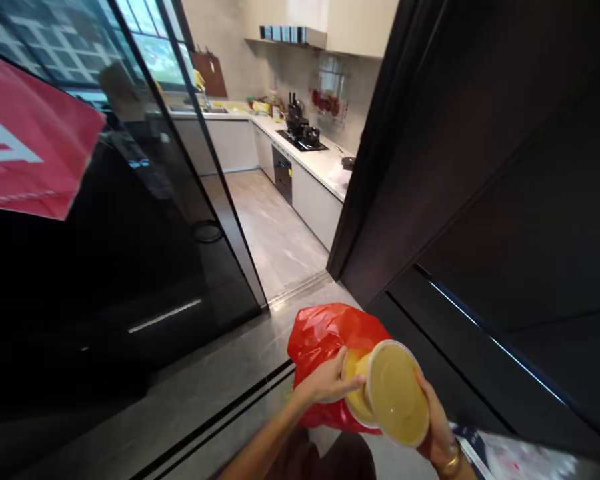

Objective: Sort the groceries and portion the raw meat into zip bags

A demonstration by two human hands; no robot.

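Observation:
Two round yellow tubs with clear lids are in front of me, one partly behind the other. My right hand (434, 420) is closed around the outer edge of the front tub (399, 393), whose lid faces me. My left hand (327, 381) grips the rear tub (354, 393), with the thumb lying over its side toward the front tub. A red plastic bag (320, 333) hangs crumpled behind the left hand and the rear tub. Whether the left fingers also hold the bag is hidden.
Ahead, a glass sliding door (180, 267) stands partly open onto a kitchen with a long counter (320, 163) and a stove (303, 141). Dark cabinets (480, 320) line my right side. Clear plastic packaging (525, 457) lies low at the right. A floor track (215, 420) crosses below.

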